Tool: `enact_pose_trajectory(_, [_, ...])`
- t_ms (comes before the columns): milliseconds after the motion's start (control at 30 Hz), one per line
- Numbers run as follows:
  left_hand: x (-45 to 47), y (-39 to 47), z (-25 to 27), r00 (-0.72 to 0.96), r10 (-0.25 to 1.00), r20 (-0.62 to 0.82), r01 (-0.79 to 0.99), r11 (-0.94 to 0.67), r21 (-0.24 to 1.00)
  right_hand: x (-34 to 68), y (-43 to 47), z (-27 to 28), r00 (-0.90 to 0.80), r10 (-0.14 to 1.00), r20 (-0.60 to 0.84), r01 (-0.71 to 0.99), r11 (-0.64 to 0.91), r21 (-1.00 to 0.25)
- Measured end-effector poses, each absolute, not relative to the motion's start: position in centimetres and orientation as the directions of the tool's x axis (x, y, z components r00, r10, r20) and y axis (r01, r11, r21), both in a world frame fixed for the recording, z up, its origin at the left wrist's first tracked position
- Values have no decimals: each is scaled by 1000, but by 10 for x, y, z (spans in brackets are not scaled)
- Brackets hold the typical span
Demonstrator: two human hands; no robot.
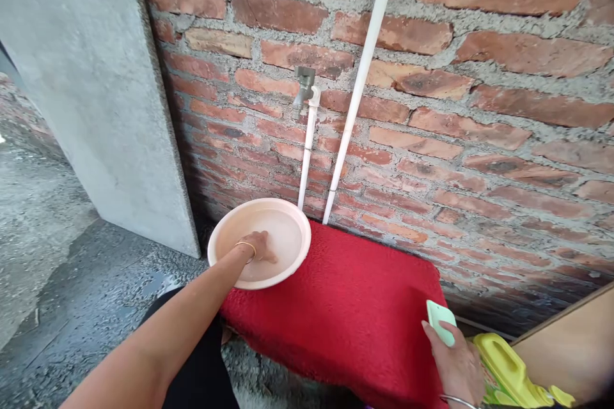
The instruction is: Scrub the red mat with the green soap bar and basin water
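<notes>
While the left hand (259, 246), hold unclear, dipped into the bench (340, 297)'s left-edge basin (293, 216), the right hand (455, 361) gripped a green bar (439, 317)

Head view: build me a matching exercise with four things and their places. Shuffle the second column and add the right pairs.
Things:
1. Basin
2. Left hand
3. Mint-green object
4. Grey tap

Places:
A. Held in the right hand
B. On a short white pipe against the brick wall
C. At the left end of the red cover
D. Inside the light-coloured vessel

Right pairs: 1-C, 2-D, 3-A, 4-B
</notes>
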State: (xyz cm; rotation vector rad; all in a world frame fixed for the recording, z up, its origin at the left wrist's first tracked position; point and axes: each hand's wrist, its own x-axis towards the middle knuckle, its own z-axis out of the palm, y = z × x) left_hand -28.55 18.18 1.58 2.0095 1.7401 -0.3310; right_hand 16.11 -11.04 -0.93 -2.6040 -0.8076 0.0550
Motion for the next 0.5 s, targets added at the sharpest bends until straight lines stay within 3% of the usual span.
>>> enact_pose_trajectory(133, [-284,182,17,168,855,-490,980,-90,179,103,-64,-11,683,728,64,656,-573,-491])
enact_pose_trajectory(267, [-283,182,18,152,855,-496,979,-61,194,21,-9,-10,443,892,90,803,-351,-482])
enact_pose_trajectory(400, [-284,180,21,179,848,-499,976,-91,196,-44,28,-8,241,966,93,895,-185,-406])
enact_pose_trajectory(500, [-284,180,21,156,853,-498,981,-75,180,-61,41,-8,186,981,63,922,-152,-356])
